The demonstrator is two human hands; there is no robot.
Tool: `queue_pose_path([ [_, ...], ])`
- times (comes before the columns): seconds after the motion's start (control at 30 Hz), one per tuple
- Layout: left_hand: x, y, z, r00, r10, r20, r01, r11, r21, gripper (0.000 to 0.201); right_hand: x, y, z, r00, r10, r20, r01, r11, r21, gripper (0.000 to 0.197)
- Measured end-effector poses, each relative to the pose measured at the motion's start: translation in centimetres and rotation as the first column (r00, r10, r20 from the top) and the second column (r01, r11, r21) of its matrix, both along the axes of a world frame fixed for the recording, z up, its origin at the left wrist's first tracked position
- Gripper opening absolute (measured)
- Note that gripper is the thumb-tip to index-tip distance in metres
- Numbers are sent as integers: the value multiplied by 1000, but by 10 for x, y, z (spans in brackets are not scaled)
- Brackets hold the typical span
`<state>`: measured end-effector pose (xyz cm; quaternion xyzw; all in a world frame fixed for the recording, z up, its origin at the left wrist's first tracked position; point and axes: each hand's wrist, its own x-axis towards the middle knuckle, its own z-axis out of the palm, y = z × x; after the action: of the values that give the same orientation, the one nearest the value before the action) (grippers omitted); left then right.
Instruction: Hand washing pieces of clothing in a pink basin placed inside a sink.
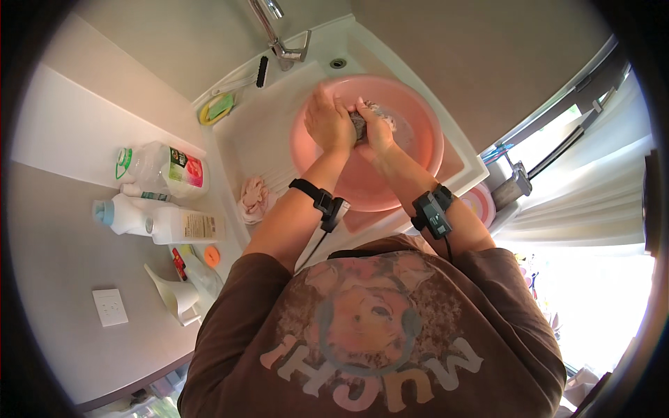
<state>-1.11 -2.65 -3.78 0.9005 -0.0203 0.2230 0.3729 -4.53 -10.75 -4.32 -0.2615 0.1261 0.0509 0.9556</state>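
Over a pink basin [425, 104], both of my hands are pressed together around a bunched grey-and-white cloth [359, 127]. My left hand [329, 125] holds its left side, fingers mostly straight and pointing away from me. On the other side my right hand [377, 132] is closed around the bundle, its thumb on top. A patterned, frilly-looking part [383, 115] of the bundle sticks out beyond the right hand. What kind of cloth item it is, I cannot make out. Water with some suds lies in the basin under my hands.
The basin stands in a white sink [237, 139] below a chrome tap [287, 52]. A pink cloth [256, 198] lies at the left. Soap in a yellow dish [217, 108] and a black-bristled brush [262, 72] sit behind. Bottles [171, 219] line the left ledge.
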Motion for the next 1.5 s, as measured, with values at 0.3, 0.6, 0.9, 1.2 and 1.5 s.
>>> queue_pose_path([
  [0.3, -15, -13, -5, 817, -472, -332, -25, 545, -838, 46, 5, -2, 13, 961, -109, -255, 116, 993, 10, 32],
  [0.6, -7, 2, 0, 565, -654, -503, -73, 568, -820, 37, -3, -20, 11, 984, 146, -100, -161, 974, -162, 27],
  [0.9, 5, 27, -21, 315, -896, -313, -437, 156, -886, 64, 15, -30, -21, 997, -59, -43, 24, 821, -571, 35],
  [1.2, 10, 42, -33, 781, -466, -417, -107, 558, -823, 30, 3, -92, -81, 946, 1, -324, -251, 635, -731, 35],
  [1.5, 36, 69, -51, 849, -377, -371, 353, 926, -133, 30, -10, -84, -67, 999, 4, -49, -43, -380, -924, 41],
])
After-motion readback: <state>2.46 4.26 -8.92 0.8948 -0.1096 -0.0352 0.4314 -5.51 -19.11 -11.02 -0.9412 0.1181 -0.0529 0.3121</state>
